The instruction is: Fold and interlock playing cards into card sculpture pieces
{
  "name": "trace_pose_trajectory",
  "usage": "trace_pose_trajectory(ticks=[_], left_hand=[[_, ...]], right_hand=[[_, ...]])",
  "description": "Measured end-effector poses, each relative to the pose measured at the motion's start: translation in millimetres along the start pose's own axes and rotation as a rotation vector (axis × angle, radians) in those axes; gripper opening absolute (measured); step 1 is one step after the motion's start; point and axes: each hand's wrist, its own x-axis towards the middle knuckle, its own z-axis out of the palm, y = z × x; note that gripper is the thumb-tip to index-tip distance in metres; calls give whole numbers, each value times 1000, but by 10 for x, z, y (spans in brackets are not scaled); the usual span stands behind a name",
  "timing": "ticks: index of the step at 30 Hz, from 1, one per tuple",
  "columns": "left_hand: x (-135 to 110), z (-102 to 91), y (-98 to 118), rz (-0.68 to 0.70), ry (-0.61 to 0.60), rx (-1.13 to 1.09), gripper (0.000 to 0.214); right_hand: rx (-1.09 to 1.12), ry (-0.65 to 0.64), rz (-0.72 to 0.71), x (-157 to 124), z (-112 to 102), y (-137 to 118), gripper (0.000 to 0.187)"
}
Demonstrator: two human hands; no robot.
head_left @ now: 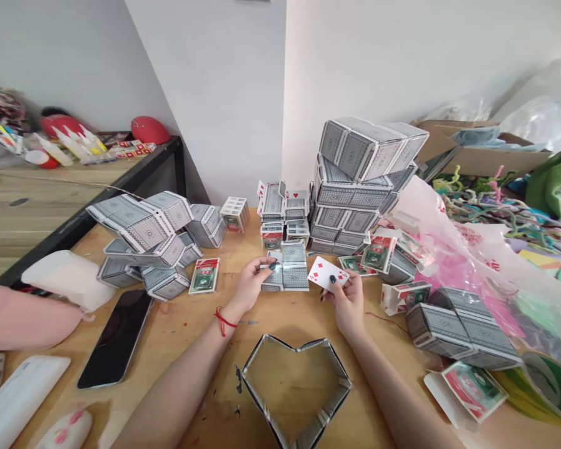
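Observation:
My right hand (349,304) pinches a playing card (324,272), a diamonds card with its face toward me. My left hand (253,282) grips the left edge of a panel of joined grey-backed playing cards (294,265), thumb on top. The loose card's left edge lies just beside that panel's right side. Between my forearms stands a heart-shaped frame of cards (327,368), open at the top, its lower tip cut off by the view. Behind the panel is a small stack of card packs and folded cards (273,202).
Tall card-built blocks (350,187) are piled at the back right, more card blocks (144,237) at the left. Card boxes (204,275) lie around. A black phone (116,337) is at the left; green-yellow tape rolls (537,386), plastic bags (477,249) and yarn (500,202) at the right.

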Motion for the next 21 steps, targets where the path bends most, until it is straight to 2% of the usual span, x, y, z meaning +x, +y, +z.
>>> trace_pose_trajectory(ticks=[8,17,21], left_hand=[[9,-31,-4,12,27,17,26],[16,-35,-11,30,51,37,26],[23,-49,-34,27,74,64,25]], right_hand=[[-87,-41,-28,-8,7,3,33],[-264,-180,-43,-56,19,-1,33],[-267,-192,-44,-46,7,-3,30]])
